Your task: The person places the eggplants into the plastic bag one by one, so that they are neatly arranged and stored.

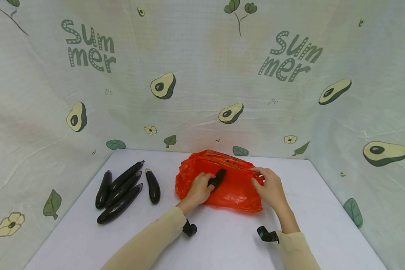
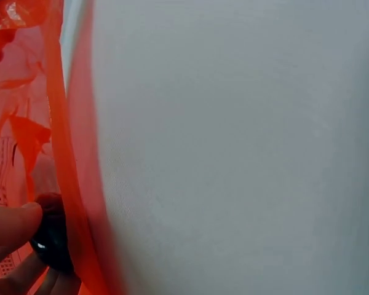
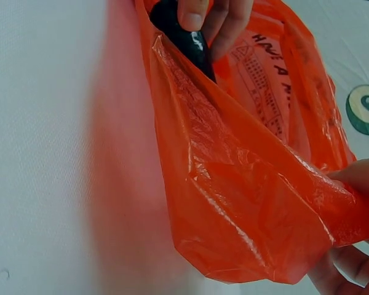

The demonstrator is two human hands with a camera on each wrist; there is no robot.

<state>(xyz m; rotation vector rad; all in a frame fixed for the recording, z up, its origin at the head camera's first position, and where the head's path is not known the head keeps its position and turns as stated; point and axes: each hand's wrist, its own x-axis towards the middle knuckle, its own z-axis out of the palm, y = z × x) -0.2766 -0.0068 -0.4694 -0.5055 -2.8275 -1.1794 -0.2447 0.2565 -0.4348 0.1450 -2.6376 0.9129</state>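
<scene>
A red plastic bag (image 1: 237, 193) lies on the white table with its mouth spread. My left hand (image 1: 200, 189) grips an eggplant (image 1: 218, 179) at the bag's mouth; in the right wrist view the eggplant (image 3: 183, 38) slants down behind the bag's near edge, its lower end hidden. In the left wrist view the thumb lies against the eggplant's dark skin (image 2: 51, 236). My right hand (image 1: 270, 186) pinches the bag's right edge between thumb and fingers, and the red film (image 3: 258, 203) stretches from there toward the left hand.
At the table's left lie several eggplants (image 1: 119, 204) in a cluster, with a single eggplant (image 1: 153, 186) just right of them. A cloth printed with avocados (image 1: 231, 113) hangs behind and along the sides of the white table (image 1: 222, 240).
</scene>
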